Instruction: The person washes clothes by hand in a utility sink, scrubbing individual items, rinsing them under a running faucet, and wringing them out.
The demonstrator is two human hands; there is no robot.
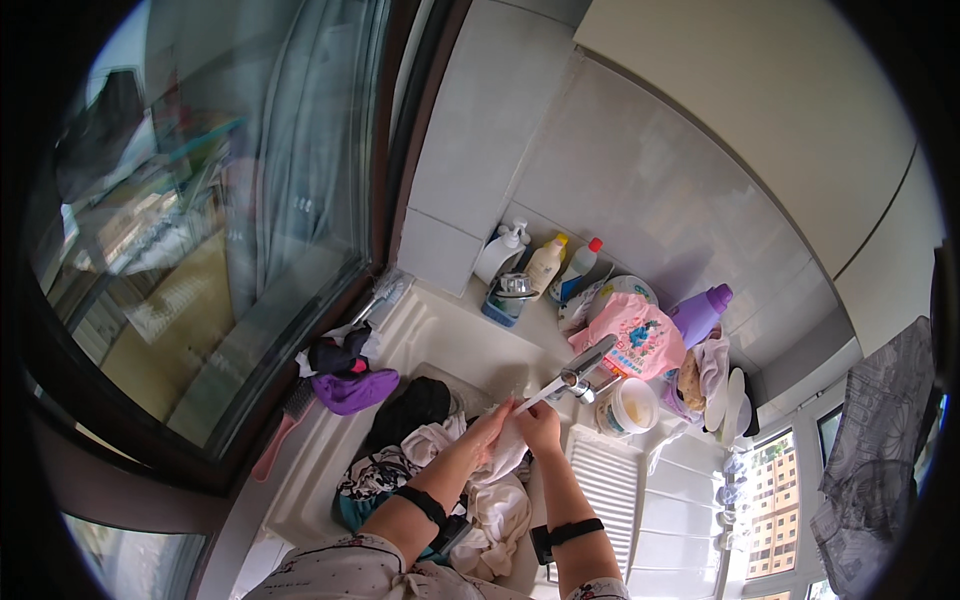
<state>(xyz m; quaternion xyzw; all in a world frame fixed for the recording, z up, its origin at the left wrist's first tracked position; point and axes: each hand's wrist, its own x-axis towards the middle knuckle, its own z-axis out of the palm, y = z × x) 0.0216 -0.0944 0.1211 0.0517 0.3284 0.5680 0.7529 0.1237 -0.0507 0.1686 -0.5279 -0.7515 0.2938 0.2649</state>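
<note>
Water runs from the chrome faucet (589,358) onto a pale wet cloth (508,448), which both hands hold over the laundry sink (442,319). My left hand (491,433) grips the cloth's left side, and my right hand (538,427) pinches its upper right edge near the stream. Under and around the forearms lie a black garment (412,409), a black-and-white patterned garment (371,472) and cream fabric (501,517). A ribbed washboard surface (606,480) lies to the right of my right forearm.
Purple cloth (356,390), a dark garment and a pink-handled brush (276,448) lie on the left ledge. Behind the sink stand a pump bottle (501,251), other bottles, a pink printed bag (634,334), a white tub (628,409) and a purple bottle (701,311). A glass window (300,187) borders the left.
</note>
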